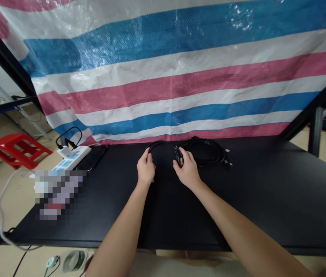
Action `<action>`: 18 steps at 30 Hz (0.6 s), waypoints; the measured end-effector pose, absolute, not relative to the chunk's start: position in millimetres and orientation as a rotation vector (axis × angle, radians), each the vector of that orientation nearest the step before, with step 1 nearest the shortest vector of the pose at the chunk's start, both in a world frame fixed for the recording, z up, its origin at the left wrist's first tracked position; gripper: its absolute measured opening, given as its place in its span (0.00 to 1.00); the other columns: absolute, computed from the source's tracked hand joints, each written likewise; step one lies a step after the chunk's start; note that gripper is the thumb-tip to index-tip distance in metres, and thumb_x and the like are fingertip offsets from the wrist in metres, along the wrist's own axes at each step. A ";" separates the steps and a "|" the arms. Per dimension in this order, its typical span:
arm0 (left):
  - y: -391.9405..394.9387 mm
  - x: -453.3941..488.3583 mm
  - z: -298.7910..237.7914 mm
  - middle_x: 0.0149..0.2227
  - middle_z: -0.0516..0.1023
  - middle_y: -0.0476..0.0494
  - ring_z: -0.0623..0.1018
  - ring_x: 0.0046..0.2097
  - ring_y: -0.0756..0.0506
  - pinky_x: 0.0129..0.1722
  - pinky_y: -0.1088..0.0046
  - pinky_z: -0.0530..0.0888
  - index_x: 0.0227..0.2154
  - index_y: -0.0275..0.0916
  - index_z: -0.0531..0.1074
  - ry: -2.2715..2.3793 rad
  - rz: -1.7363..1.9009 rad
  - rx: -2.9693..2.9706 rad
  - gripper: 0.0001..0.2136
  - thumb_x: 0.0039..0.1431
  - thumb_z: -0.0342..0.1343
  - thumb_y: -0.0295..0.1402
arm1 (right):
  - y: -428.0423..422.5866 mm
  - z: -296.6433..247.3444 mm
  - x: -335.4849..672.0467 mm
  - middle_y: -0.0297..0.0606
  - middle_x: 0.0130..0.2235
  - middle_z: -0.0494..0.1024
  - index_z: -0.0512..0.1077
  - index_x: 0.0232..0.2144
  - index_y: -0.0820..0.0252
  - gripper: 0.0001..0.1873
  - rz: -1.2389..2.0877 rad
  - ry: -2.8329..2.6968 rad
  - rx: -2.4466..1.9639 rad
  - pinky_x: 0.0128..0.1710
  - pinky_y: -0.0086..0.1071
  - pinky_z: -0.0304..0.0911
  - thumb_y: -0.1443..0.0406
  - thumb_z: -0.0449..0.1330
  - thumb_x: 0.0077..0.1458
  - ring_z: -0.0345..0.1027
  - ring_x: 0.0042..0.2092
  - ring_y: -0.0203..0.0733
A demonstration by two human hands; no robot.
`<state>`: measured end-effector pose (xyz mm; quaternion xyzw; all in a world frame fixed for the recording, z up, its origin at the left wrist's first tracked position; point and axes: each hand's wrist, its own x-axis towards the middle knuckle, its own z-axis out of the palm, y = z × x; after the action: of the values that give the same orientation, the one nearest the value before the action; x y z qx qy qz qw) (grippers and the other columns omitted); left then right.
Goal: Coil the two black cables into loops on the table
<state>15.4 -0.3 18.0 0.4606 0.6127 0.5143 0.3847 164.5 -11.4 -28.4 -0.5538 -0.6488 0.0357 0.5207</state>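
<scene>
Both forearms reach over the black table (pixel 266 200). Left hand (pixel 145 169) and right hand (pixel 187 172) grip opposite sides of the coiled black cable (pixel 163 145), fingers closed on it; a second coil (pixel 206 151) lies just right of it.

Two forearms extend over the black worktop (pixel 238 200). Both are bare from the worktop's near edge to the wrist: no sleeves, gloves, watch, rings or bands are visible. The left hand (pixel 145 169) and right hand (pixel 187 172) are likewise uncovered.
</scene>
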 end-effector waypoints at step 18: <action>-5.7 -1.6 29.3 0.58 0.68 0.32 0.66 0.59 0.34 0.54 0.50 0.63 0.49 0.38 0.71 2.098 0.602 2.155 0.18 0.55 0.49 0.27 | -18.6 -21.4 159.5 0.55 0.57 0.68 0.71 0.51 0.63 0.29 -0.029 -2.222 -1.570 0.51 0.53 0.59 0.50 0.54 0.55 0.58 0.57 0.59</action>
<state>-1.6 -5.7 29.3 0.7021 0.6835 0.1963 0.0374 159.5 -18.6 -21.4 -0.5644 -0.7985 -0.0105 0.2089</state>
